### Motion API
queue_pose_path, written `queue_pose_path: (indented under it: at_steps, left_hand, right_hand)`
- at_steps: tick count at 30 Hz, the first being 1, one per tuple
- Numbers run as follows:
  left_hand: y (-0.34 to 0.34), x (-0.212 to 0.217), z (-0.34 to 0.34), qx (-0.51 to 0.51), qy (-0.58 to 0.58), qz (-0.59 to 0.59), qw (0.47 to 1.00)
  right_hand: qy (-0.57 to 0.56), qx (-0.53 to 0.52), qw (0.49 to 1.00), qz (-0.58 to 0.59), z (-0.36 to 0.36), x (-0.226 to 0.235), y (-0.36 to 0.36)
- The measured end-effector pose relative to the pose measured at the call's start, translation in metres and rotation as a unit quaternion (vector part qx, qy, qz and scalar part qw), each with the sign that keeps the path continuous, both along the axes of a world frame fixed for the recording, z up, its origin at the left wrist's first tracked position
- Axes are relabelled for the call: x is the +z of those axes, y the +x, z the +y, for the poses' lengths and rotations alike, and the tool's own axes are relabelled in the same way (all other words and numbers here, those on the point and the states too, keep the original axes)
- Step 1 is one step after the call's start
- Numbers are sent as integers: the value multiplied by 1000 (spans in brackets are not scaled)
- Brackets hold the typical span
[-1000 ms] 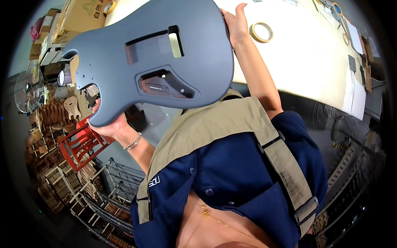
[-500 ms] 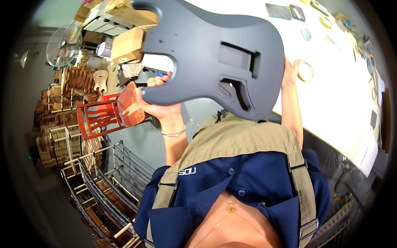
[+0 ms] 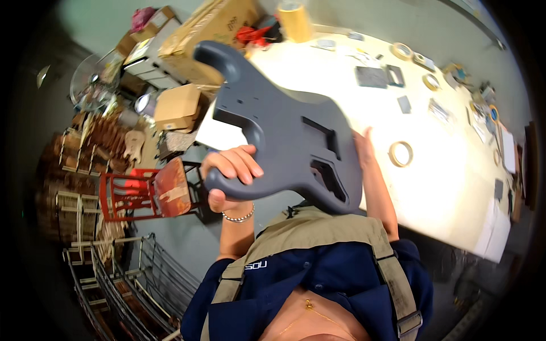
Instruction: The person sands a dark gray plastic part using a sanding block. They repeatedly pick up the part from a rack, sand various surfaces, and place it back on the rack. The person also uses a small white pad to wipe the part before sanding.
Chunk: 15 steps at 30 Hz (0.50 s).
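A dark grey electric guitar body (image 3: 278, 131) is held up in front of me, tilted, with its routed cavities facing me. My left hand (image 3: 230, 170) is closed round the lower horn, its fingers over the face and the thumb below. At the wide end, my right hand (image 3: 364, 148) grips the right edge; most of its fingers are hidden behind the body. The upper horn points up toward the far left. A bracelet (image 3: 238, 215) circles my left wrist.
A white worktable (image 3: 432, 204) spreads beyond and to the right, bearing tape rolls (image 3: 401, 154) and grey abrasive pads (image 3: 371, 77). Left of me are a red chair (image 3: 165, 190), a cardboard box (image 3: 177, 108), a fan (image 3: 94, 82) and a metal rack (image 3: 114, 278) near my left arm.
The guitar body has come lower and tilted, its right edge turning away. My left hand now wraps its fingers over the horn's face. More of the table's far side shows.
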<state>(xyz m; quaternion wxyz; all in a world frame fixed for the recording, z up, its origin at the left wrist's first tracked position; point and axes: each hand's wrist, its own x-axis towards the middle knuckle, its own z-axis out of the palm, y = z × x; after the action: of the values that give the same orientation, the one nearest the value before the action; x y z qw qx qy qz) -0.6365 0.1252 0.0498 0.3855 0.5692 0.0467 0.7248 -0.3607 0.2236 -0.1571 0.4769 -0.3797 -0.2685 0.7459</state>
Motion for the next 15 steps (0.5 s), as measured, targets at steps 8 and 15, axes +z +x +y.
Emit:
queue_pose_path:
  at_steps: [8, 15]
  left_hand:
    - [46, 43, 28, 253, -141, 59, 955]
    - [10, 67, 54, 416, 192, 258, 851]
  right_hand:
    - [487, 84, 811, -314, -64, 194, -59]
    - [489, -306, 669, -469, -52, 162, -104]
